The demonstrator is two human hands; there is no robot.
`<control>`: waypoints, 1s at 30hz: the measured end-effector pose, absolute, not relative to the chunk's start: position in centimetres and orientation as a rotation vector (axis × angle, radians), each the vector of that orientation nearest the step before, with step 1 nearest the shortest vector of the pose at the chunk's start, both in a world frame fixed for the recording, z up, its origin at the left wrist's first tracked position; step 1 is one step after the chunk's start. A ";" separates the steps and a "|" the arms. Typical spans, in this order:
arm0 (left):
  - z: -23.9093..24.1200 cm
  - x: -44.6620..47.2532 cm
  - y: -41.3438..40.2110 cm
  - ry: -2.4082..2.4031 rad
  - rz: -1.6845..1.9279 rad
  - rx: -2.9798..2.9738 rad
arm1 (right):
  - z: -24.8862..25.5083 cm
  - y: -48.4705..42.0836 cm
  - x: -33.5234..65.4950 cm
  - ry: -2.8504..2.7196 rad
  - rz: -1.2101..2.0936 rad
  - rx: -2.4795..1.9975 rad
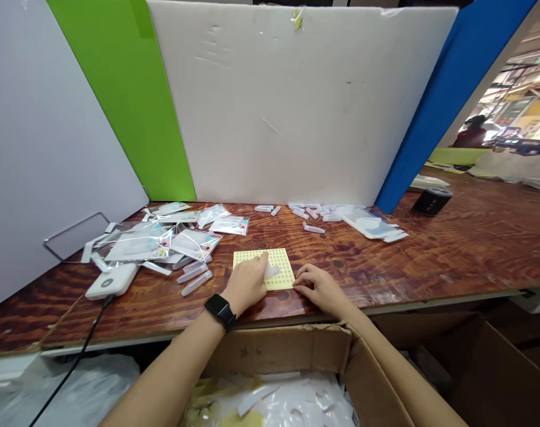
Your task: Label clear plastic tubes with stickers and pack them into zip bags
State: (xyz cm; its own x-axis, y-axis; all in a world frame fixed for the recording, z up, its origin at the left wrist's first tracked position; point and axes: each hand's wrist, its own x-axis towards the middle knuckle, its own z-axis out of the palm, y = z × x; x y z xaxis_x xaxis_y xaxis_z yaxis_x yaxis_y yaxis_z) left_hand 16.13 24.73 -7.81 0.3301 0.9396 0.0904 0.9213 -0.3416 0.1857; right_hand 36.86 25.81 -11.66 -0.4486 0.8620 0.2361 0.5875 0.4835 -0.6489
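Observation:
A pale yellow sheet of small round stickers (pixel 279 258) lies on the wooden table near its front edge. My left hand (pixel 248 281), with a black watch at the wrist, rests over the sheet's left part. Its fingers are closed on a small translucent plastic tube (pixel 272 271) lying against the stickers; the hand hides part of the tube. At the sheet's lower right corner, my right hand (pixel 317 287) has its fingers curled and pinched at the edge. Several similar loose tubes (pixel 196 283) lie to the left of my left hand.
Clear packets with cards (pixel 140 243) pile up at the left beside a white charging device (pixel 112 281) with a black cable. More tubes and packets (pixel 370 224) lie along the white board (pixel 279 107). An open cardboard box (pixel 288 350) of packets stands below the table edge.

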 end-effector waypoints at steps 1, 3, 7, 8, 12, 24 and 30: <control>-7.8 16.2 24.8 1.746 0.255 2.498 | -11.7 25.8 36.9 -2.193 0.655 -1.185; -7.8 16.3 24.8 1.754 0.224 2.528 | -11.6 25.8 36.9 -2.208 0.645 -1.174; -7.8 16.4 24.8 1.769 0.194 2.553 | -11.7 25.8 36.9 -2.236 0.629 -1.164; -7.8 16.4 24.8 1.772 0.190 2.555 | -11.8 25.9 36.9 -2.243 0.626 -1.163; -7.7 16.5 24.7 1.772 0.177 2.562 | -12.0 25.8 37.0 -2.256 0.610 -1.158; -7.6 16.5 24.6 1.773 0.200 2.560 | -12.1 25.2 37.2 -2.269 0.588 -1.070; -7.6 16.5 24.5 1.787 0.196 2.528 | -11.9 25.3 37.0 -2.260 0.595 -1.114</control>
State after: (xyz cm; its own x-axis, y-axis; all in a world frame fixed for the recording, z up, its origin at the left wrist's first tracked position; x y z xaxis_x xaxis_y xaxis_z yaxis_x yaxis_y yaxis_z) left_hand 16.51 24.50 -7.63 0.3288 0.9410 0.0803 0.9360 -0.3360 0.1051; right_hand 37.01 25.34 -11.92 -0.5088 0.8158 0.2750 0.5745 0.5596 -0.5973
